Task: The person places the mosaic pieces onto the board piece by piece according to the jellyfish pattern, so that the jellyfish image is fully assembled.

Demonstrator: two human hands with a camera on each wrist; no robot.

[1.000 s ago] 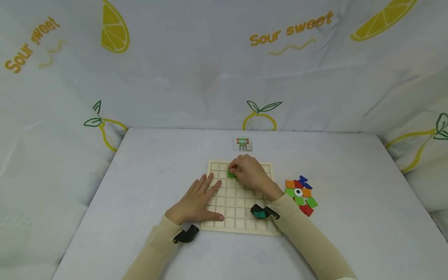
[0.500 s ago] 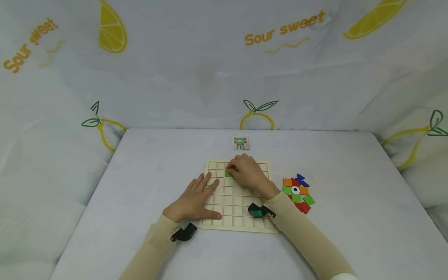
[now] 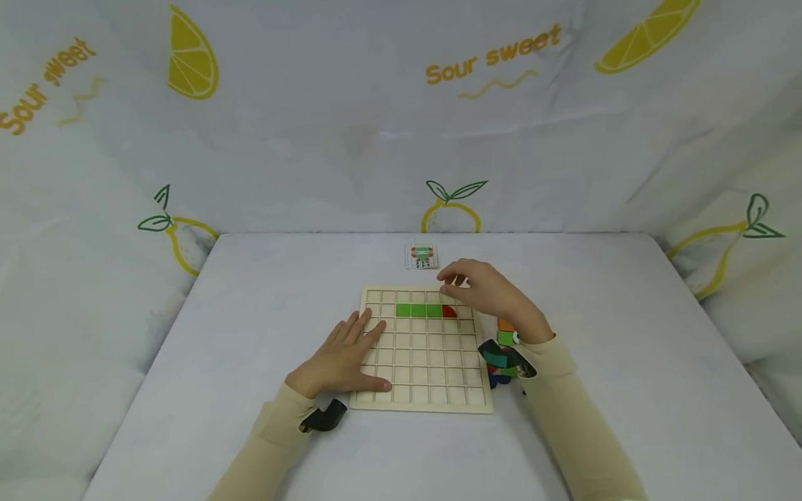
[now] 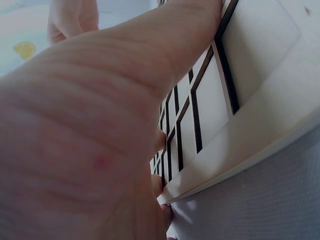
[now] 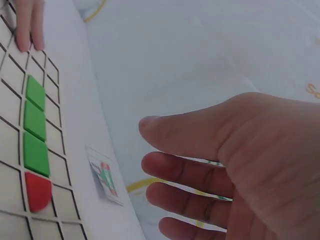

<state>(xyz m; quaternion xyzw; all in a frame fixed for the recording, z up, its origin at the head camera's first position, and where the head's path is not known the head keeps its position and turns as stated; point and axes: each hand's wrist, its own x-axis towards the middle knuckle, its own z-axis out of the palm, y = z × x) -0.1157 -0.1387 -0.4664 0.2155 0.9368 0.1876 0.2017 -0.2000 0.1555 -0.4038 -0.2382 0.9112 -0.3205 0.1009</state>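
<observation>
From where I stand, the right hand (image 3: 481, 287) hangs over the board's far right part, its grip slack and holding nothing, thumb and fingers apart and aimed leftward. The nearest piece is the red tile (image 3: 448, 311), lying on the person's side of the thumb tip, close but not touched. The right hand is clearly the nearer one to it.

That tile has straight sides and one rounded corner, which points away from the person and to the right; it looks about as long as wide, so I can't pick out a long axis. It ends a row with three green tiles (image 3: 418, 310), running left to right, second from the far edge of the wooden grid board (image 3: 410, 358).

The left hand (image 3: 338, 358) rests on the board's left side, fingers spread. Loose tiles (image 3: 505, 337) lie beside the right edge, partly hidden by the right arm. Beyond, a small picture card (image 3: 422, 256) lies on the worktop (image 3: 282, 278).
</observation>
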